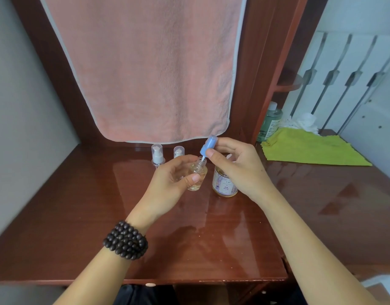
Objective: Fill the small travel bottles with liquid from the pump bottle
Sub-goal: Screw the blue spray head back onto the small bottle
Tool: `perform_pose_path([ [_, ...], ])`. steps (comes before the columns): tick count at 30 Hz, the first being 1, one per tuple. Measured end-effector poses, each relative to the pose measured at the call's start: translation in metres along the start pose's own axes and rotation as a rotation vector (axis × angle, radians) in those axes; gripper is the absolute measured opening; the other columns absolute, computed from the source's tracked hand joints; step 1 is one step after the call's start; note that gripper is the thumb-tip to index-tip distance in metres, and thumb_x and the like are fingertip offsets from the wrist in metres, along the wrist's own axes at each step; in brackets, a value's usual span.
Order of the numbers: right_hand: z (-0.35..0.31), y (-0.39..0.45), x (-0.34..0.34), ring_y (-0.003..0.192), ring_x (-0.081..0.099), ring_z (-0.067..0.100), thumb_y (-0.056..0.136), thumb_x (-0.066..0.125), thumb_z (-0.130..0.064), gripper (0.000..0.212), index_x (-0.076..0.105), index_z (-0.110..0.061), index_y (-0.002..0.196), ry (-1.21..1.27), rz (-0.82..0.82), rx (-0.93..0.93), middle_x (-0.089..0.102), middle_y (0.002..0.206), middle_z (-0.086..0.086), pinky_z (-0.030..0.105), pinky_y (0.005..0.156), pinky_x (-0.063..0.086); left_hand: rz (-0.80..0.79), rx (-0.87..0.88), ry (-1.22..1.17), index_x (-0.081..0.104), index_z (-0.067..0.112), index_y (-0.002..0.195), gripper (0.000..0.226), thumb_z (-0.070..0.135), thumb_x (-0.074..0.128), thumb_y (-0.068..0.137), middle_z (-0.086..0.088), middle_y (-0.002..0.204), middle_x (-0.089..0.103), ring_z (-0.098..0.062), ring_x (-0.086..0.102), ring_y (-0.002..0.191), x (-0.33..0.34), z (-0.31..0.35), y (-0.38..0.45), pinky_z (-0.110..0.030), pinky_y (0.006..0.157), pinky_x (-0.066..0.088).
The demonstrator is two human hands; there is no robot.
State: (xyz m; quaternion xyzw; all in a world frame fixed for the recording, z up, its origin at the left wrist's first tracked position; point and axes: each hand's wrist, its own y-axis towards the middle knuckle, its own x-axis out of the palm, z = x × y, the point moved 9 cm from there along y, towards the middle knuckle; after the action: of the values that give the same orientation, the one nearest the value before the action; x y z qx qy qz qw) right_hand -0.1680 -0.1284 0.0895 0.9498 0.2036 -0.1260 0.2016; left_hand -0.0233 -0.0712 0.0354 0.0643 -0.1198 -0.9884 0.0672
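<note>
Head cam: my left hand (172, 179) grips a small clear travel bottle (197, 176) above the desk (79, 205), w/ yellowish liquid in it, while my right hand (233, 166) pinches its blue spray cap (208, 144), dip tube right at the open neck. So this one looks filled, just needs capping. Pump bottle (224, 183) stands just beside it; two capped bottles (167, 156) wait behind, fill level can't tell.

Both forearms bare, no sleeves visible. Left wrist: bracelet (125, 240) of dark brown round wooden beads, wrapped in several loops. Right wrist unadorned. Left hand (169, 181), right hand (238, 166): short nails, no rings seen.
</note>
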Motion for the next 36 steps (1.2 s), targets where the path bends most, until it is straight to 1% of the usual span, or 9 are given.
perform_pose_path([
  [3,0.003,0.000,0.002,0.089,0.064,0.049,0.092,0.069,-0.030,0.022,0.074,-0.024,0.112,-0.084,-0.034,-0.009,0.076,0.101,-0.005,0.052,0.079,0.053,0.009,0.006,0.012,0.065,0.026,0.115,0.036,-0.001,0.069,0.091,0.015,0.104,0.077,-0.007,0.072,0.104,0.001,0.002,0.000,-0.022,0.088,0.056],
  [5,0.005,0.000,0.004,0.092,0.061,0.055,0.090,0.071,-0.031,0.022,0.074,-0.026,0.111,-0.095,-0.049,-0.003,0.076,0.099,0.000,0.059,0.087,0.050,0.015,0.012,0.016,0.065,0.028,0.114,0.037,-0.001,0.069,0.090,0.017,0.104,0.077,-0.006,0.072,0.104,0.002,0.004,0.000,-0.020,0.087,0.055],
  [8,0.007,0.001,0.004,0.094,0.064,0.047,0.092,0.071,-0.020,0.018,0.074,-0.021,0.110,-0.097,-0.065,0.002,0.074,0.104,-0.010,0.053,0.090,0.050,0.031,0.006,0.010,0.065,0.028,0.115,0.037,0.000,0.070,0.090,0.011,0.107,0.077,-0.008,0.072,0.106,0.002,0.002,0.001,-0.025,0.091,0.056],
  [13,0.005,-0.002,0.004,0.093,0.068,0.010,0.092,0.071,-0.014,0.026,0.067,-0.019,0.116,-0.106,-0.080,-0.002,0.074,0.102,-0.007,0.007,0.079,0.043,0.032,0.012,0.004,0.066,0.027,0.115,0.036,0.000,0.070,0.091,0.003,0.110,0.076,-0.014,0.072,0.107,0.004,-0.001,0.002,-0.034,0.094,0.057],
  [15,0.002,-0.003,0.004,0.092,0.068,0.014,0.091,0.072,-0.014,0.029,0.066,-0.020,0.118,-0.115,-0.071,-0.026,0.074,0.100,-0.006,0.011,0.078,0.045,0.021,0.005,-0.003,0.066,0.022,0.117,0.035,0.000,0.069,0.091,-0.001,0.111,0.076,-0.016,0.072,0.107,0.006,-0.003,0.002,-0.036,0.093,0.058],
  [18,0.001,-0.003,0.003,0.084,0.067,0.030,0.087,0.076,-0.024,0.028,0.067,-0.028,0.114,-0.173,-0.033,-0.051,0.072,0.094,-0.010,0.040,0.084,0.052,0.017,0.002,0.010,0.066,0.026,0.115,0.036,0.000,0.070,0.091,0.000,0.109,0.076,-0.016,0.072,0.106,0.006,-0.005,0.002,-0.039,0.094,0.057],
  [22,0.001,-0.001,0.002,0.077,0.066,0.014,0.076,0.074,-0.051,0.025,0.066,-0.037,0.095,-0.314,-0.023,-0.064,0.070,0.082,-0.012,0.051,0.091,0.048,0.002,0.010,0.054,0.068,0.028,0.113,0.036,0.002,0.073,0.089,0.003,0.106,0.077,-0.014,0.072,0.103,0.007,-0.006,0.002,-0.033,0.088,0.057],
  [29,0.004,0.002,0.004,0.075,0.063,0.006,0.083,0.080,-0.034,0.015,0.069,-0.028,0.091,-0.428,-0.196,-0.049,0.070,0.078,-0.007,0.024,0.074,0.044,0.001,-0.001,0.117,0.070,0.014,0.118,0.032,0.003,0.074,0.088,0.001,0.093,0.076,-0.013,0.068,0.078,0.003,-0.012,0.002,-0.029,0.074,0.055],
  [36,-0.006,0.001,0.001,0.082,0.063,0.011,0.088,0.072,-0.027,0.016,0.067,-0.036,0.100,-0.566,-0.256,-0.123,0.070,0.082,-0.004,0.037,0.093,0.044,0.035,0.012,0.183,0.073,0.018,0.117,0.035,0.007,0.079,0.084,0.003,0.099,0.077,-0.010,0.071,0.089,-0.002,-0.007,0.003,-0.037,0.090,0.059],
])
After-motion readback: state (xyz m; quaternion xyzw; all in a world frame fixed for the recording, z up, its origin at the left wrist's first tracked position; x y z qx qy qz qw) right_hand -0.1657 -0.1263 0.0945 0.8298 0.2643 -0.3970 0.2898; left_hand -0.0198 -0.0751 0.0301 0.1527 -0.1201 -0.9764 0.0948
